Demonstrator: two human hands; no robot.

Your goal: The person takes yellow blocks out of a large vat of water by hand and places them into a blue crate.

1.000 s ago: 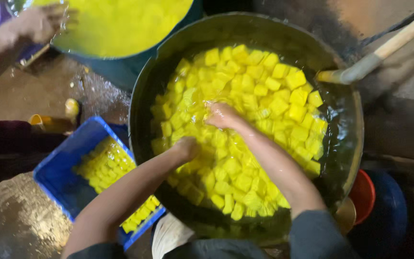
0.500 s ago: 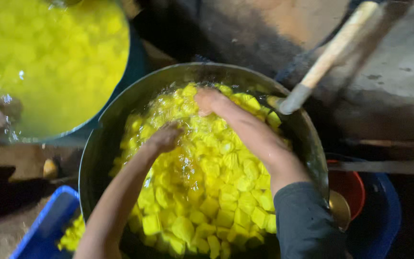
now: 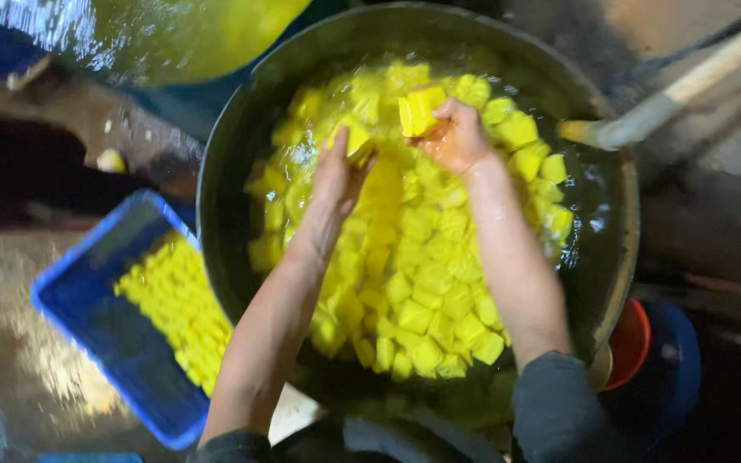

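R hand fingers clenched on yellow cubes; L hand flat, fingers released, over pan.

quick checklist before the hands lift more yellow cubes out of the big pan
1. Right hand has a grip on yellow cubes: ok.
2. Left hand has a secure grip: cannot tell; a cube sits at its fingers.
3. Big pan holds plenty of cubes in water: ok.
4. Blue crate beside the pan has room: ok, partly filled.
5. Wooden-handled tool resting on the rim is apart from both hands: ok.
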